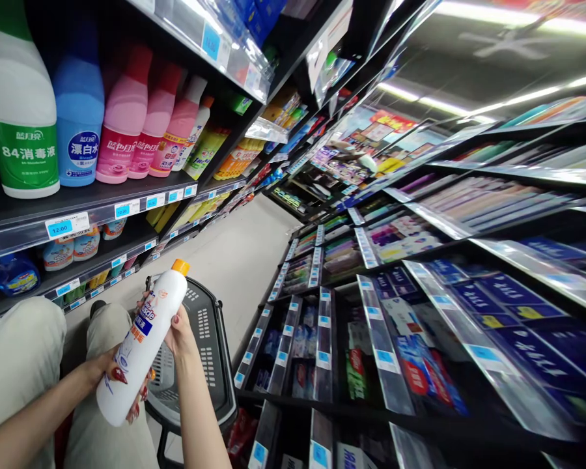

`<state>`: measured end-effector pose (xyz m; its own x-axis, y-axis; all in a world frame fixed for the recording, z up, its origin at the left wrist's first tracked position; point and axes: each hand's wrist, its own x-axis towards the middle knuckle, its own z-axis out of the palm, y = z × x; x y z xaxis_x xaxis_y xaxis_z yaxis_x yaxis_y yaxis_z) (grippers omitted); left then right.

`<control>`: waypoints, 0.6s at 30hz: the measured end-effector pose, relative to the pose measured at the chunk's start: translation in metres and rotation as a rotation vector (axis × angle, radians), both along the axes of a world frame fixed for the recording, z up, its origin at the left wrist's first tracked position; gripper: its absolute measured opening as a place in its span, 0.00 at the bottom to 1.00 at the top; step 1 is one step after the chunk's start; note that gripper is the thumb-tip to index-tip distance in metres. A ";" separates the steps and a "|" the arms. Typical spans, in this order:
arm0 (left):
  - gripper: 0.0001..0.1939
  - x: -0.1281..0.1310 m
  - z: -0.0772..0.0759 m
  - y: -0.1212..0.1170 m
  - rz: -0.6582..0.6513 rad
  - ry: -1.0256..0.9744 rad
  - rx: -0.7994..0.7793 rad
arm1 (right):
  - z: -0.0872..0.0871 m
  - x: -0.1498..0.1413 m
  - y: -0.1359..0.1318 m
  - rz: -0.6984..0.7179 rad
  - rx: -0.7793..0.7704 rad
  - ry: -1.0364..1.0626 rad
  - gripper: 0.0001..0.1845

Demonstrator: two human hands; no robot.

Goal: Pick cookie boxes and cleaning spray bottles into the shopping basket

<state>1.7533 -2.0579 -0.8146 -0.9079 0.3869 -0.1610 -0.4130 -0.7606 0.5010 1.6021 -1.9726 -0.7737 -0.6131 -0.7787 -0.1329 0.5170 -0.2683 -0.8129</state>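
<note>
I hold a white bottle [141, 342] with an orange cap in both hands, tilted with the cap up and to the right. My left hand [114, 378] wraps round its lower part, fingers closed on it. My right hand [180, 332] grips the upper part from the right side. The bottle hangs above a dark plastic shopping basket [209, 345] on the floor. My knees in light trousers [24, 352] show at the lower left.
A shelf on the left carries a green-and-white disinfectant bottle [17, 104], a blue bleach bottle [78, 104] and pink bottles [127, 111], with blue price tags [66, 226] below. Shelves of toothpaste boxes [420, 365] fill the right. A pale aisle floor [239, 260] runs between them.
</note>
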 end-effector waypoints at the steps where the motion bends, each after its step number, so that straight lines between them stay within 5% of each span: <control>1: 0.19 0.001 -0.001 -0.001 -0.017 0.002 0.038 | -0.002 0.001 -0.003 -0.003 -0.003 -0.008 0.42; 7: 0.23 0.002 -0.003 -0.010 -0.134 0.043 0.067 | -0.001 0.015 -0.015 -0.012 0.011 0.082 0.44; 12: 0.23 -0.003 -0.005 -0.016 0.115 0.147 -0.116 | 0.009 0.024 -0.010 -0.165 0.124 0.212 0.29; 18: 0.20 -0.011 -0.018 -0.015 0.224 0.165 -0.255 | 0.034 0.049 -0.011 -0.390 0.638 0.640 0.23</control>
<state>1.7422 -2.0728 -0.8322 -0.9872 0.1424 -0.0712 -0.1487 -0.6648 0.7320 1.6508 -1.9838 -0.7399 -0.9148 -0.4037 -0.0115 -0.1028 0.2603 -0.9600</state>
